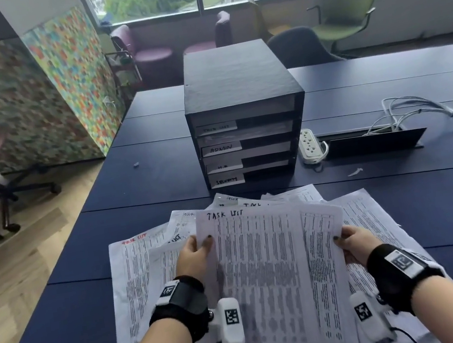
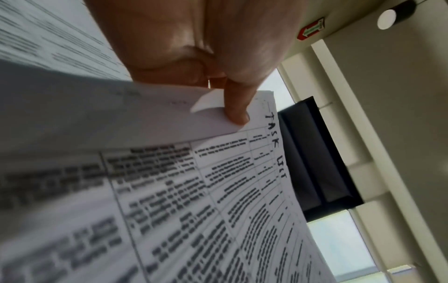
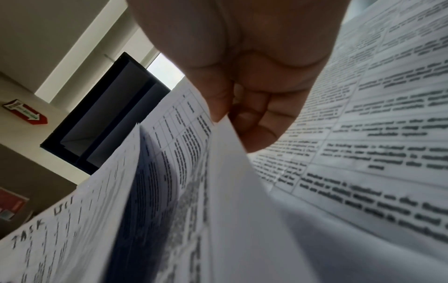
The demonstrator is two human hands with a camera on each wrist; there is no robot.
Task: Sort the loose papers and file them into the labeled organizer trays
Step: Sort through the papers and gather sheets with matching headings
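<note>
Both hands hold one sheet headed "TASK LIST" (image 1: 276, 275), lifted off the pile btwn them: left hand (image 1: 195, 256) pinches its left edge w/ thumb on top, right hand (image 1: 355, 243) pinches the right edge, thumb on top too. Left wrist view adds what the head view can't: left fingertips (image 2: 238, 114) press the sheet's underside near the header, w/ a small curled corner (image 2: 209, 102) just beside them. Right wrist view shows the right hand (image 3: 252, 107) w/ fingers curled under the edge, and more than one layer of paper (image 3: 155, 191) fanning apart there; can't tell how many are actually gripped. Under and around both hands, loose papers (image 1: 138, 275) lie spread on the dark blue table (image 1: 80, 325), overlapping, some headed "TASK LIST", one in red to the left of the left hand. Beyond the hands, straight ahead, the black organizer (image 1: 243, 116) stands upright w/ four stacked trays; labels read TASK LIST, ADMIN, a blurred one, then what looks like SECURITY at bottom. Only the head view shows the labels; wrist views catch just its dark side. Right of it, a white power strip (image 1: 309, 145) and cables (image 1: 416, 110). Farther off, chairs (image 1: 342, 13) by the windows.
</note>
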